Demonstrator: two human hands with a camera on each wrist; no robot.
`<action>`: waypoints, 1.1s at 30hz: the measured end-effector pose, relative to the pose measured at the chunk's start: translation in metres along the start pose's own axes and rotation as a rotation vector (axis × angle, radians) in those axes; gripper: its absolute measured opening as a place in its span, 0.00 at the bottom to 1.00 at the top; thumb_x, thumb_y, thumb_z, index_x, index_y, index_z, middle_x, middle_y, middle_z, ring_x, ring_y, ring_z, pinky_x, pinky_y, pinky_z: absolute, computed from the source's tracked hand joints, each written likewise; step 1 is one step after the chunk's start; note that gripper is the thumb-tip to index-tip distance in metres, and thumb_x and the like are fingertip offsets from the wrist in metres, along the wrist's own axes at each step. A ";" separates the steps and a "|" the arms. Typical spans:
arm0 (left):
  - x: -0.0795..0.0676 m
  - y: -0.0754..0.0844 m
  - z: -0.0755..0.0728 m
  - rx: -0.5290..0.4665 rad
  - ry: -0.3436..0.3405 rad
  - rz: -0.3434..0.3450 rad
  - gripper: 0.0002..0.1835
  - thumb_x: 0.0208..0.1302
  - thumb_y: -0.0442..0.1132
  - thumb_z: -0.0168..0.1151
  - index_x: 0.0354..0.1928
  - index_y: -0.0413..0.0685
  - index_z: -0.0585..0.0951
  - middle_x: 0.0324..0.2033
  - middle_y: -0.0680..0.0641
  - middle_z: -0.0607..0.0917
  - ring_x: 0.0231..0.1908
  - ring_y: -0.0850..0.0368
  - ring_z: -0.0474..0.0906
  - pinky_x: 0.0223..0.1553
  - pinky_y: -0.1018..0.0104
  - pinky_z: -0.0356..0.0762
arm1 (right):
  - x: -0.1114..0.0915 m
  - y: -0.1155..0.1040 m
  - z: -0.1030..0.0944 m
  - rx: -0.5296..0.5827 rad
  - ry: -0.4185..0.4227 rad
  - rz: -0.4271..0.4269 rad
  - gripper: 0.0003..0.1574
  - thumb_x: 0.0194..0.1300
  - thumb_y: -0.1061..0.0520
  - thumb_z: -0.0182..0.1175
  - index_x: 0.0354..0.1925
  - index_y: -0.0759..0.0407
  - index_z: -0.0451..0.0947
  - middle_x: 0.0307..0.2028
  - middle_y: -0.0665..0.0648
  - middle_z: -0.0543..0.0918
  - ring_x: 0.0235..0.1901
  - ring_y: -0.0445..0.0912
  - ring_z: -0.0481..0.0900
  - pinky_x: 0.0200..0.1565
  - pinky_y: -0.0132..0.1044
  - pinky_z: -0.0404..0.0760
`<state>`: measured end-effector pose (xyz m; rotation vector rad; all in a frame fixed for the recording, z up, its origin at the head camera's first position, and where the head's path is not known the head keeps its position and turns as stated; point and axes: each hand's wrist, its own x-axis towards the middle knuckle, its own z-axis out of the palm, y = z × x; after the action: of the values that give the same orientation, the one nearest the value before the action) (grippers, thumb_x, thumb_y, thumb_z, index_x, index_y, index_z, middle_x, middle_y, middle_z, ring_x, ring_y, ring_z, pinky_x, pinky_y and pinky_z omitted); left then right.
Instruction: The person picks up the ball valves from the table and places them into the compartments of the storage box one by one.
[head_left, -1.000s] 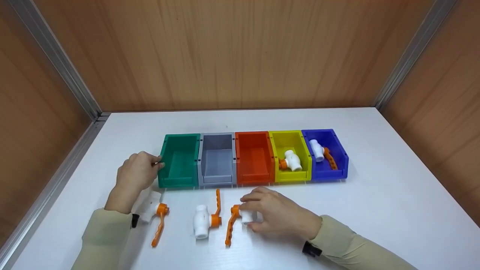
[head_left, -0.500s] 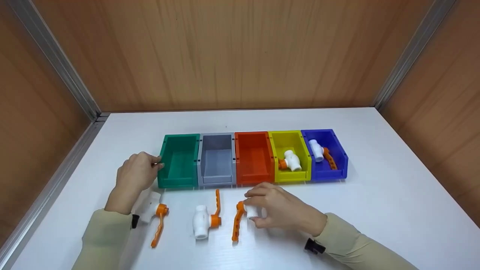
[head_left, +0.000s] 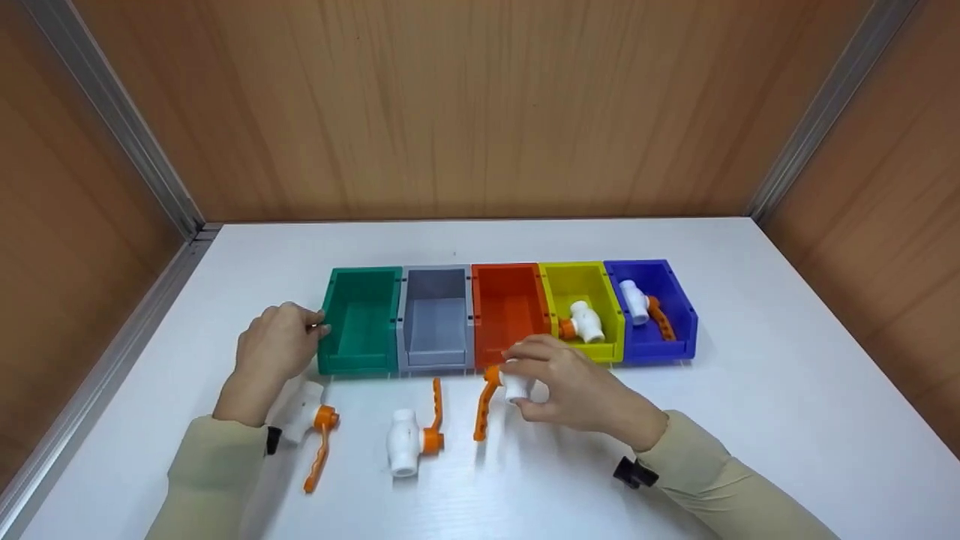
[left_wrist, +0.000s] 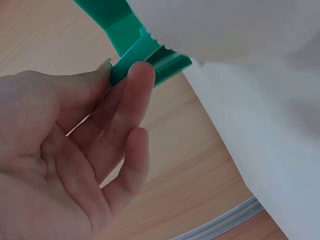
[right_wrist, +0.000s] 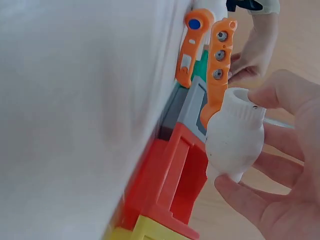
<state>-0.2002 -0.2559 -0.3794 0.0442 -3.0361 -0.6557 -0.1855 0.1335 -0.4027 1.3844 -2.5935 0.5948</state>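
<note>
My left hand point(head_left: 271, 345) pinches the left side wall of the green bin point(head_left: 358, 365) between thumb and fingers, as the left wrist view also shows. In my right hand point(head_left: 581, 390) is a white ball valve point(right_wrist: 235, 135) with an orange lever, gripped by its white body between thumb and fingertips. The lever hangs toward the front edge, and the valve is held over the table just before the red bin point(head_left: 511, 355). Two similar valves lie on the table: one in the middle point(head_left: 404, 444), another point(head_left: 304, 412) partly behind my left forearm.
A grey bin point(head_left: 436, 360) stands between the green and red ones. To the right, the yellow bin point(head_left: 619, 351) and the blue bin point(head_left: 664, 350) each hold one valve. Wood-grain panels point(head_left: 480, 112) enclose the white table point(head_left: 765, 360) at the back and sides.
My right hand has lifted the valve off its spot and carried it away from me and slightly right, toward the red bin. My left hand stays on the green bin.
</note>
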 end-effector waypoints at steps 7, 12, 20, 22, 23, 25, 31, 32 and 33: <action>0.000 0.000 0.001 -0.003 -0.010 -0.004 0.19 0.72 0.38 0.60 0.59 0.33 0.79 0.56 0.30 0.79 0.52 0.32 0.78 0.36 0.49 0.82 | 0.004 0.017 -0.005 0.000 0.031 0.050 0.24 0.63 0.51 0.68 0.56 0.56 0.83 0.58 0.56 0.80 0.62 0.50 0.73 0.60 0.44 0.76; 0.001 0.001 0.001 -0.002 0.017 0.023 0.18 0.71 0.37 0.61 0.58 0.33 0.80 0.56 0.30 0.80 0.48 0.34 0.80 0.26 0.58 0.79 | 0.007 0.030 -0.008 -0.016 0.053 0.067 0.24 0.63 0.52 0.68 0.57 0.56 0.83 0.59 0.55 0.80 0.61 0.49 0.73 0.59 0.41 0.76; 0.000 0.000 0.002 0.002 0.020 0.014 0.18 0.71 0.37 0.61 0.57 0.33 0.80 0.55 0.30 0.80 0.47 0.33 0.81 0.25 0.58 0.79 | 0.017 0.044 -0.014 -0.011 0.062 0.147 0.25 0.65 0.51 0.67 0.59 0.56 0.81 0.61 0.55 0.78 0.64 0.52 0.70 0.62 0.49 0.73; 0.000 0.000 0.003 0.002 0.020 0.012 0.18 0.71 0.37 0.61 0.57 0.33 0.80 0.55 0.31 0.80 0.49 0.33 0.80 0.27 0.56 0.81 | 0.020 0.047 -0.014 -0.006 0.064 0.172 0.26 0.65 0.52 0.67 0.60 0.57 0.81 0.62 0.55 0.78 0.65 0.53 0.69 0.62 0.49 0.73; 0.000 0.001 0.003 0.001 0.019 0.011 0.18 0.71 0.37 0.61 0.58 0.33 0.80 0.56 0.31 0.80 0.49 0.33 0.80 0.27 0.56 0.81 | 0.021 0.048 -0.014 -0.002 0.065 0.182 0.26 0.66 0.52 0.66 0.60 0.57 0.80 0.62 0.55 0.77 0.65 0.53 0.68 0.62 0.49 0.73; 0.000 0.001 0.003 0.000 0.017 0.011 0.18 0.71 0.37 0.61 0.58 0.33 0.80 0.56 0.31 0.80 0.49 0.33 0.80 0.28 0.55 0.81 | 0.024 0.051 -0.014 0.001 0.072 0.189 0.25 0.65 0.54 0.66 0.60 0.58 0.80 0.62 0.56 0.77 0.65 0.54 0.68 0.62 0.49 0.73; 0.000 0.003 0.003 0.007 0.018 0.012 0.18 0.71 0.37 0.60 0.57 0.32 0.80 0.56 0.30 0.79 0.50 0.32 0.80 0.27 0.56 0.81 | 0.032 0.057 -0.010 0.014 0.080 0.239 0.26 0.66 0.53 0.66 0.61 0.57 0.79 0.63 0.54 0.75 0.66 0.52 0.66 0.63 0.47 0.71; 0.000 0.003 0.003 0.009 0.021 0.014 0.18 0.71 0.36 0.60 0.57 0.32 0.80 0.55 0.30 0.80 0.49 0.32 0.80 0.27 0.56 0.81 | 0.033 0.057 -0.008 0.020 0.075 0.254 0.27 0.67 0.52 0.66 0.62 0.56 0.79 0.64 0.54 0.75 0.67 0.52 0.65 0.64 0.47 0.71; 0.000 0.003 0.003 0.012 0.022 0.016 0.18 0.71 0.36 0.61 0.57 0.32 0.80 0.55 0.30 0.80 0.49 0.32 0.80 0.28 0.56 0.81 | 0.034 0.057 -0.007 0.024 0.067 0.271 0.27 0.67 0.52 0.65 0.63 0.55 0.78 0.64 0.53 0.74 0.68 0.52 0.64 0.65 0.47 0.70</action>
<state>-0.2001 -0.2516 -0.3808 0.0266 -3.0164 -0.6318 -0.2521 0.1390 -0.4019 1.0064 -2.7475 0.6964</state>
